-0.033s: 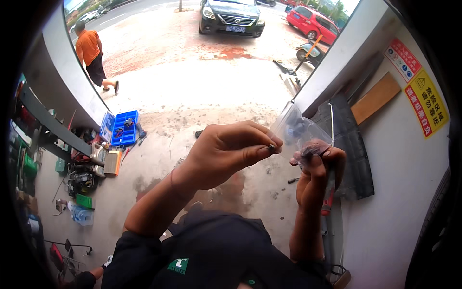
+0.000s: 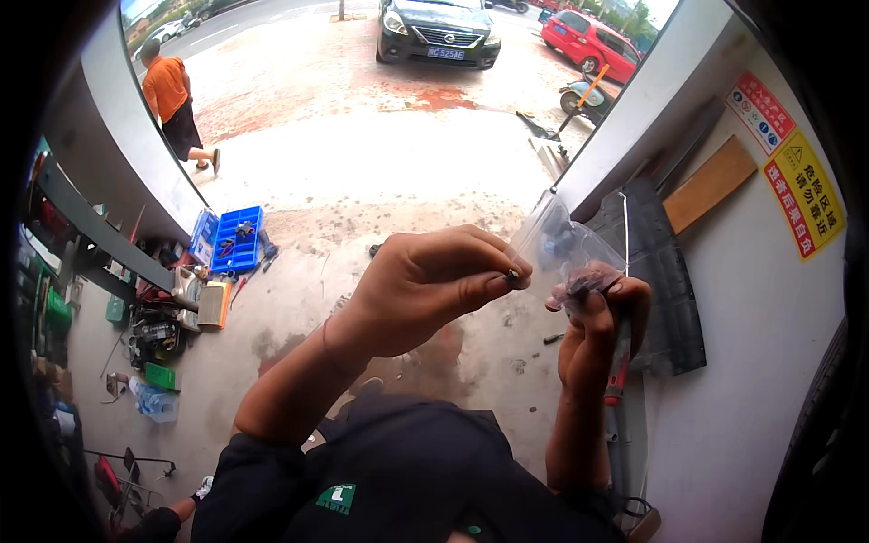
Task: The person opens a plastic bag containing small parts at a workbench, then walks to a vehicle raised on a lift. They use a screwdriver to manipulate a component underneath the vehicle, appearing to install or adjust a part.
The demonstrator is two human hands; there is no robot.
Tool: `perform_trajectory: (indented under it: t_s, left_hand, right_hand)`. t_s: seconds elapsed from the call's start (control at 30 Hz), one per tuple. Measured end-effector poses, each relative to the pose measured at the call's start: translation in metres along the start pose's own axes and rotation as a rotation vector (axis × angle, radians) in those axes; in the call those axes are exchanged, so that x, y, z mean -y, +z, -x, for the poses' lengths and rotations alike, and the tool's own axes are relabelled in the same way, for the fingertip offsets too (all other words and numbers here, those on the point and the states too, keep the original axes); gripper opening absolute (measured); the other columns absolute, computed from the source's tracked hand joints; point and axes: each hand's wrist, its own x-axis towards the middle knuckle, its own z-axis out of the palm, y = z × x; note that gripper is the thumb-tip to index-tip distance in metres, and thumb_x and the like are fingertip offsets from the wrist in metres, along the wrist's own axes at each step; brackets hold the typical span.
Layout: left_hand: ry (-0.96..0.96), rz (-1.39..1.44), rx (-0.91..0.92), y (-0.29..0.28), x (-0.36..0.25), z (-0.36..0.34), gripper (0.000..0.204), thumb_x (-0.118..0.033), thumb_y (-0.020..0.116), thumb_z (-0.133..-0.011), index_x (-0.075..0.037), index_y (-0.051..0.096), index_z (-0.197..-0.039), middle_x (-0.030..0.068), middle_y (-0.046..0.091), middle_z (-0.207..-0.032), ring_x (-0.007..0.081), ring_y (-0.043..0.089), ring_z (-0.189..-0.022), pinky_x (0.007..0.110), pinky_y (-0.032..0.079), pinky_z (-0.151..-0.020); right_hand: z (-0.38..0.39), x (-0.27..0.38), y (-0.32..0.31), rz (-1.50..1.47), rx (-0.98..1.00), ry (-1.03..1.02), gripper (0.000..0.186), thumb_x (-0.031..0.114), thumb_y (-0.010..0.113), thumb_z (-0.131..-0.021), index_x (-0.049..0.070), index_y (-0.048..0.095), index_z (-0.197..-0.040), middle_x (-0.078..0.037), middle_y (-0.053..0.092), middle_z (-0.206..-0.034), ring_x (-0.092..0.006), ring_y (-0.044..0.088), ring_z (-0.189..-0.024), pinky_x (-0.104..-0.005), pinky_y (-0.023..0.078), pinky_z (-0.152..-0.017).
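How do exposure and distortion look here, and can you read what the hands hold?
Head view: pavement outside nearly white with glare; head view: left hand and right hand shaded but readable; head view: small piece the left pinches too small to identify, clear plastic in the right hazy; head view: black corners, grey beam bowed.

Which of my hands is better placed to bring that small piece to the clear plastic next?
Probably the left grip: it pinches the small piece beside the clear plastic, while the right grip is occupied holding that plastic.
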Motion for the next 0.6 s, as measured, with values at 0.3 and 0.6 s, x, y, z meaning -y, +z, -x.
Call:
perform_trajectory:
  t_s: [0.3,0.6]
  left_hand:
    - [0.152,-0.242,-0.104,-0.014,-0.011,-0.005,0.014,0.007,0.06,-0.091,0.004,0.067,-0.104,0.0159,0.067,-0.107,0.0244,0.068,-0.102,0.035,0.056,-0.09]
    - [0.013,-0.101,-0.156,-0.027,-0.005,-0.029,0.013,-0.002,0.06,-0.096,0.005,0.068,-0.104,0.0166,0.067,-0.109,0.0249,0.068,-0.099,0.036,0.056,-0.09]
  right_hand:
    - [-0.015,0.002,0.007,0.192,-0.086,-0.137,0.018,0.005,0.053,-0.092,0.007,0.043,-0.107,-0.021,0.061,-0.107,-0.0218,0.063,-0.086,-0.0334,0.055,-0.074]
    - [-0.034,0.037,0.026,0.614,0.061,-0.653,0.03,0.016,0.068,-0.091,0.01,0.04,-0.102,-0.019,0.062,-0.104,-0.0261,0.062,-0.094,-0.0395,0.051,-0.086]
